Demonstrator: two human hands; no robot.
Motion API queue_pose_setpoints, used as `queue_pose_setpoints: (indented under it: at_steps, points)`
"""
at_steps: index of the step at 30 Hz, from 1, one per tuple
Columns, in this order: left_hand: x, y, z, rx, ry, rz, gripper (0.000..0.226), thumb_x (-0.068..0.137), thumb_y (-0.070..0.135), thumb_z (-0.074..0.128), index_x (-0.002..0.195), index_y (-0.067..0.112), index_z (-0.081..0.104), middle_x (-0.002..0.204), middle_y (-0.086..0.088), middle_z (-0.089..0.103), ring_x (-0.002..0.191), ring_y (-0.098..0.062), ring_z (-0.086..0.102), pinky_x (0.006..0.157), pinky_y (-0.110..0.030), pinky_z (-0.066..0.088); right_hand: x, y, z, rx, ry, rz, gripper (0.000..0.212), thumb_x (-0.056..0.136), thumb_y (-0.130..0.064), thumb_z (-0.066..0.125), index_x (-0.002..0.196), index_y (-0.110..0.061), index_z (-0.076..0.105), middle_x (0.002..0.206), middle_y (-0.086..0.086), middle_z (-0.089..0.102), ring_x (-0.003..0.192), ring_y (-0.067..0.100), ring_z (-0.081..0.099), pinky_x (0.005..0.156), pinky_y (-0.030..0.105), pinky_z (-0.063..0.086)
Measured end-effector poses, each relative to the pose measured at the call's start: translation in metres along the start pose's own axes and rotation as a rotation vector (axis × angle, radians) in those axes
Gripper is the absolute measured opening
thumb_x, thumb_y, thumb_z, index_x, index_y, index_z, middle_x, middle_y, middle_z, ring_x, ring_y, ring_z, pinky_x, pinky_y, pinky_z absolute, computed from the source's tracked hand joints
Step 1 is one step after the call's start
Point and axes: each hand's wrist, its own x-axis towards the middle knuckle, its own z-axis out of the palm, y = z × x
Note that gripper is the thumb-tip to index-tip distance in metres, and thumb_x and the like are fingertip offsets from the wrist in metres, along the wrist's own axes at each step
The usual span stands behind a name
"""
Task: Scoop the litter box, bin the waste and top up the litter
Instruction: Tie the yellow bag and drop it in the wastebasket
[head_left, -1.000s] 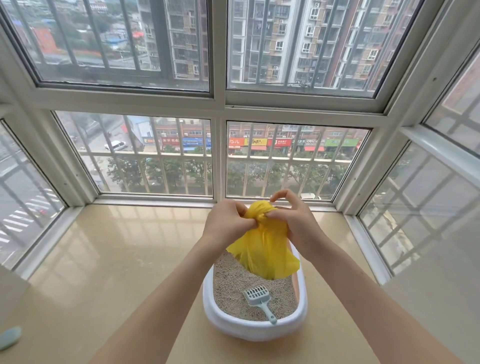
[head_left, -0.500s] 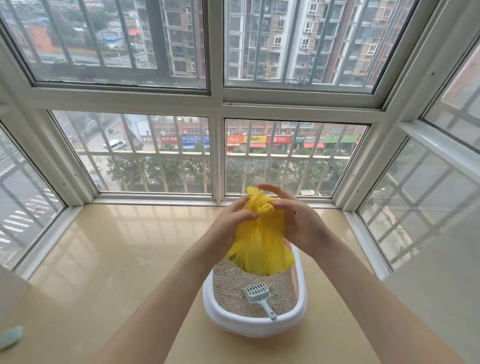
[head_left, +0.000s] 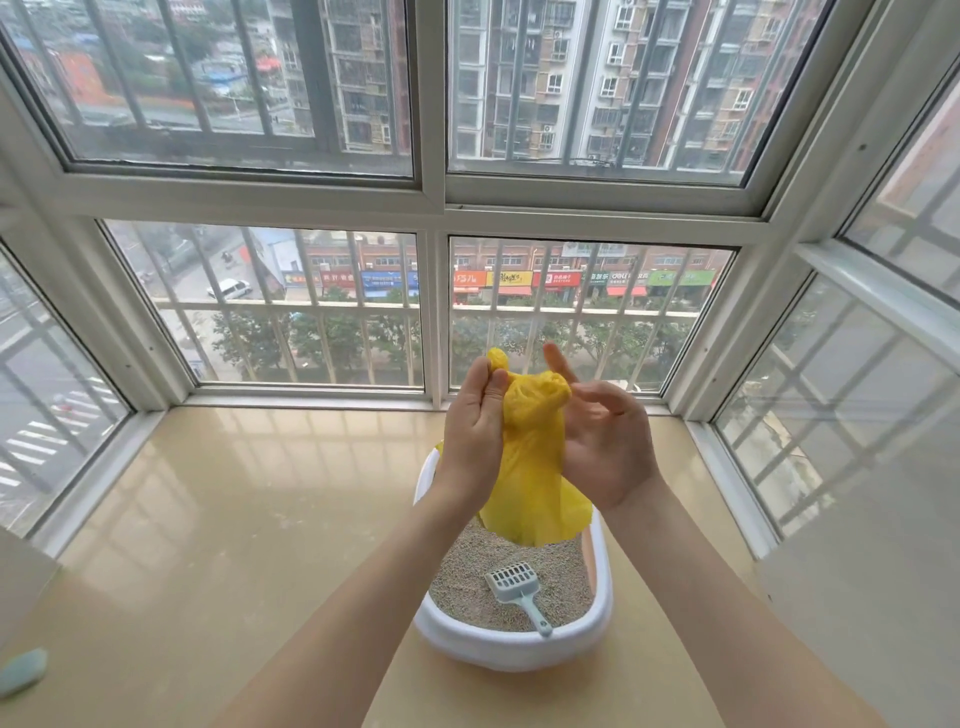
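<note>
A yellow plastic bag (head_left: 530, 467) hangs above the white litter box (head_left: 511, 649). My left hand (head_left: 475, 421) grips the bag's bunched top, thumb pressed against it. My right hand (head_left: 605, 441) is beside the bag on its right, palm turned toward it, fingers partly spread and touching the bunched top. The box holds grey-beige litter (head_left: 467, 582), and a pale blue slotted scoop (head_left: 517, 590) lies on the litter near the front rim, handle toward me. The bag hides the far part of the box.
The box stands on a glossy beige sill (head_left: 234, 519) of a bay window, with glass panes (head_left: 311, 306) on three sides. A pale blue-green object (head_left: 23, 670) lies at the lower left edge.
Both hands have raised the bag's top higher and shifted on it. My right hand has loosened from a pinch to spread fingers, while my left hand keeps its grip.
</note>
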Motion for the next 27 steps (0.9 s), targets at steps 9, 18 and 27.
queue_pose_setpoints:
  at_steps: [9,18,27]
  points:
    - [-0.002,0.004,-0.006,0.045,0.01,-0.072,0.025,0.093,0.038,0.051,0.091,0.013,0.056,0.079,-0.013,0.061,0.075,-0.02,0.058,0.072,-0.047,0.05,-0.006,0.008,0.007,-0.7,0.16,-0.218,0.033,0.087,0.011,0.053,0.11,-0.008,0.067,0.092,0.016,0.069,0.084,0.028,0.065,0.076,0.039,0.057]
    - [-0.003,0.019,-0.019,-0.079,-0.198,-0.208,0.044,0.074,0.014,0.079,0.108,0.001,0.052,0.099,-0.023,0.064,0.093,-0.035,0.066,0.086,-0.049,0.054,0.001,-0.002,0.011,-0.498,0.327,-0.369,0.03,0.097,-0.023,0.049,0.076,-0.004,0.06,0.067,0.008,0.062,0.07,0.022,0.065,0.072,0.039,0.055]
    - [0.005,0.013,0.002,-0.026,-0.007,-0.298,0.014,0.094,0.024,0.057,0.083,0.017,0.063,0.079,0.002,0.063,0.076,-0.011,0.058,0.073,-0.023,0.048,0.022,0.003,0.006,-0.104,0.34,-0.383,0.04,0.104,-0.024,0.033,0.066,-0.012,0.039,0.049,-0.003,0.036,0.044,0.011,0.04,0.06,0.029,0.05]
